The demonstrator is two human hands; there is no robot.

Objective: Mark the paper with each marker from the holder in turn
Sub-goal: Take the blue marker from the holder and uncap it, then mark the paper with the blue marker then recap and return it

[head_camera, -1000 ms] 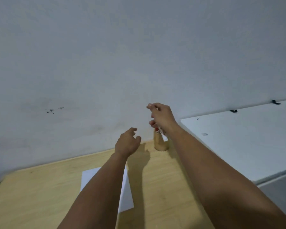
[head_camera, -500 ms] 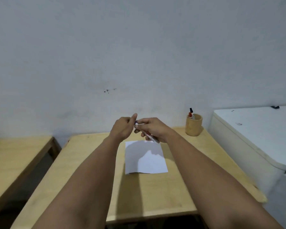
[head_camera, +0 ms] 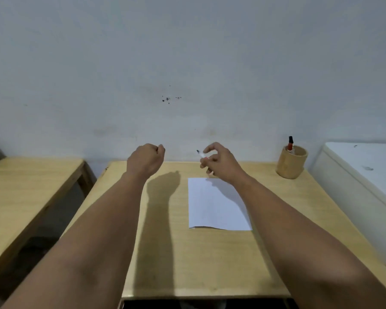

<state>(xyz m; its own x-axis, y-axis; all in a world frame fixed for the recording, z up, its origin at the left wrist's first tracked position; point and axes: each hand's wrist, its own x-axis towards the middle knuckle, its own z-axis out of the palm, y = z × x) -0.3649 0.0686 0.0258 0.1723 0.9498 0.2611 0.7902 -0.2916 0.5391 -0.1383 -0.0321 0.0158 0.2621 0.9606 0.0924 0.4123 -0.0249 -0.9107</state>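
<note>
A white sheet of paper (head_camera: 216, 204) lies on the wooden desk (head_camera: 165, 253), right of centre. My right hand (head_camera: 221, 162) hovers over the paper's far edge and holds a white marker (head_camera: 201, 154) whose dark tip is bare and points up-left. My left hand (head_camera: 146, 160) is raised to the left of it, closed in a fist. I cannot see whether anything is inside the fist. A round wooden holder (head_camera: 291, 163) stands at the desk's far right corner with a red-and-black marker (head_camera: 290, 143) sticking out.
A grey wall rises directly behind the desk. A second wooden table (head_camera: 25, 188) stands to the left across a narrow gap. A white cabinet top (head_camera: 366, 166) adjoins the desk on the right, just past the holder.
My right hand came away from the holder with a marker and met my left hand over the paper. The hands have since pulled apart, and the marker's tip is now bare.
</note>
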